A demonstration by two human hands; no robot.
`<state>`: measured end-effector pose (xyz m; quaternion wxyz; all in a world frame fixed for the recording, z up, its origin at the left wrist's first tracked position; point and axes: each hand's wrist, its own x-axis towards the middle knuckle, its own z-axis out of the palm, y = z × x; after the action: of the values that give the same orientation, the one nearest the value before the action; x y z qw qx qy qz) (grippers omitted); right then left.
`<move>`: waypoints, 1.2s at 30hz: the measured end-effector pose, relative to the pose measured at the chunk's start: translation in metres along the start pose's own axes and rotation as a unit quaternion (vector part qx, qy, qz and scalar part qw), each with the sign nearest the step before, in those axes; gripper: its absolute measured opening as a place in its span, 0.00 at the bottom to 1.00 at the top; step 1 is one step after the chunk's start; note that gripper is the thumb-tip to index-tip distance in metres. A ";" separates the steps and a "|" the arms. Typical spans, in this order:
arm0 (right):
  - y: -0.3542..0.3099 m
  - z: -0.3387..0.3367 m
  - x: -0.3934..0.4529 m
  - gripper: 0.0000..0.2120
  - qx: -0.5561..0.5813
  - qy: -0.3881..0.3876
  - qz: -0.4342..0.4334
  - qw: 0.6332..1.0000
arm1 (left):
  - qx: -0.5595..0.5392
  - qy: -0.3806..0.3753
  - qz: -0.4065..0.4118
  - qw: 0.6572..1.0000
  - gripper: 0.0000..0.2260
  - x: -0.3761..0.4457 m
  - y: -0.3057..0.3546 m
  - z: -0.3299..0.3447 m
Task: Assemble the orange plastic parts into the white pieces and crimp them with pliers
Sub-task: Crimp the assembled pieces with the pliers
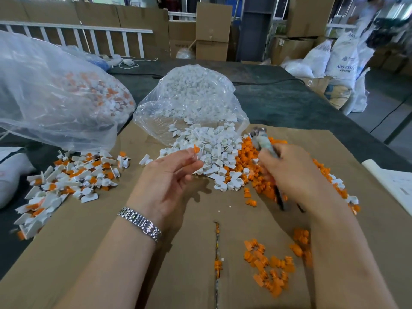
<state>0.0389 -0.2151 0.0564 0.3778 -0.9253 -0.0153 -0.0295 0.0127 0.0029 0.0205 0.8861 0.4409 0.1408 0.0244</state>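
Note:
My left hand (171,175) pinches a small orange part (196,149) between thumb and fingertips, just over the heap of white pieces (214,150). My right hand (289,170) grips the pliers (263,141); their metal jaws point up and away, and the dark handles stick out below my palm. Loose orange parts (252,166) lie to the right of the white heap, and another cluster of orange parts (272,268) sits near my right forearm. A pile of joined white-and-orange pieces (71,179) lies at the left.
A clear bag (189,103) spills the white pieces onto flat brown cardboard (182,253). A larger clear bag (51,97) of assembled pieces stands at the left. Dark table surface (278,99) lies beyond; boxes and white sacks stand behind.

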 end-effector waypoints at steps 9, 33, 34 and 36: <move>-0.036 0.017 -0.025 0.17 0.029 -0.172 -0.055 0.983 | 0.019 -0.021 0.065 0.998 0.14 -0.010 -0.007 0.017; -0.038 0.050 -0.026 0.23 -0.075 -0.079 -0.095 0.989 | 0.056 0.043 0.080 0.994 0.03 -0.009 -0.011 0.014; -0.039 0.051 -0.026 0.23 -0.081 -0.076 -0.095 0.989 | 0.053 0.045 0.079 0.994 0.03 -0.010 -0.011 0.015; -0.041 0.054 -0.027 0.23 -0.086 -0.068 -0.098 0.989 | 0.055 0.047 0.081 0.994 0.04 -0.011 -0.011 0.014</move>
<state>0.0124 -0.1486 0.0449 0.2900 -0.9482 -0.1294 -0.0048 0.0051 -0.0168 0.0228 0.8479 0.4975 0.1475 0.1087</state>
